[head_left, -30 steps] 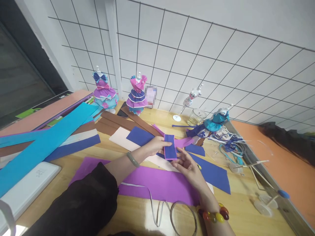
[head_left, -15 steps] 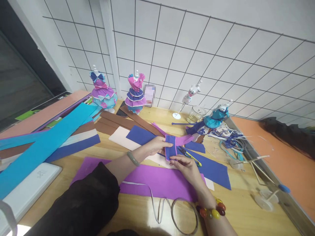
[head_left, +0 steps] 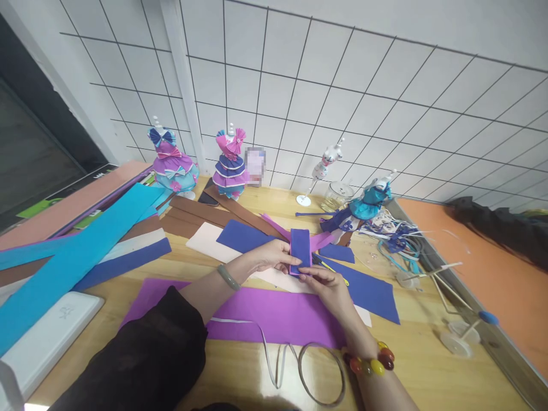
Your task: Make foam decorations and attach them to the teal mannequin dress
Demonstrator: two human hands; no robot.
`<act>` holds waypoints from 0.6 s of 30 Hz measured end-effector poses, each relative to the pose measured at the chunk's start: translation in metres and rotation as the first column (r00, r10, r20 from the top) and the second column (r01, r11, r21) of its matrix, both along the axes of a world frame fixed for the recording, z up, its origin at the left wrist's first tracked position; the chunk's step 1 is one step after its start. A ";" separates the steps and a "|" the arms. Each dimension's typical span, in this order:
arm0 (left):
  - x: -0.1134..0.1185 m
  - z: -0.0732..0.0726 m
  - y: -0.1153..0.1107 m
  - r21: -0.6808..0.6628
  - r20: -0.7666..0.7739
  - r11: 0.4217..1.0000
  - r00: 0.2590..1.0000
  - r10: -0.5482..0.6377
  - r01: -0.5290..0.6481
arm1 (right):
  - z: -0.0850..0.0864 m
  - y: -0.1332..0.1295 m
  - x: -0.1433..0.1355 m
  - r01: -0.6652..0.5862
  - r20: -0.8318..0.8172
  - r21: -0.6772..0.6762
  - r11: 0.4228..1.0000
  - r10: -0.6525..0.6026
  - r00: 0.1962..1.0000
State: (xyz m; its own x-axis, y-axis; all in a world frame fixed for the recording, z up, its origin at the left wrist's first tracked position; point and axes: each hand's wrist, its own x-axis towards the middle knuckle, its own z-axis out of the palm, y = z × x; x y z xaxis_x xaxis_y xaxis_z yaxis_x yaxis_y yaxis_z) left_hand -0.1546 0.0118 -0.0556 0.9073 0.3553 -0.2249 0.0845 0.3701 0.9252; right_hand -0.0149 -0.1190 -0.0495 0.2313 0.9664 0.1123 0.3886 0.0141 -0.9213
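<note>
A small blue piece with a purple edge (head_left: 300, 246) is held up between both hands. My left hand (head_left: 274, 256) pinches its left side, thumb over the front. The fingers of my right hand (head_left: 323, 283) close on its lower right corner. Behind the piece lies a pink-purple strip (head_left: 322, 240). Scissors with yellow-edged handles (head_left: 338, 272) rest beside it, partly hidden by the piece and my right hand. Below the hands a wide purple sheet (head_left: 265, 314) lies flat, near a blue sheet (head_left: 372, 291).
Dressed miniature forms (head_left: 173, 162), (head_left: 231, 165) stand along the wall. A bare white form (head_left: 327, 162), a glass jar (head_left: 338, 194) and a teal-dressed form (head_left: 370, 202) are farther right. Turquoise strips (head_left: 77, 257) cover the left. A ribbon loop (head_left: 321, 402) lies in front.
The blue piece now stands taller above my fingers. My left hand has slid lower on it, close to my right fingertips. The whole view has shifted slightly.
</note>
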 end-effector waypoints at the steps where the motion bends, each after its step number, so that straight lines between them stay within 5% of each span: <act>1: 0.000 -0.001 0.000 -0.001 0.002 1.000 1.000 0.010 -0.010 | 0.001 0.000 0.000 0.016 0.000 -0.008 1.000 -0.016 1.000; 8: 0.000 0.003 0.001 0.019 -0.005 0.999 0.999 0.037 -0.037 | 0.003 -0.001 0.002 0.045 -0.051 -0.038 0.998 -0.047 0.998; 18: -0.006 0.010 0.002 0.025 -0.008 0.996 0.996 -0.089 0.089 | 0.000 -0.002 0.006 0.060 -0.045 -0.042 0.997 -0.062 0.997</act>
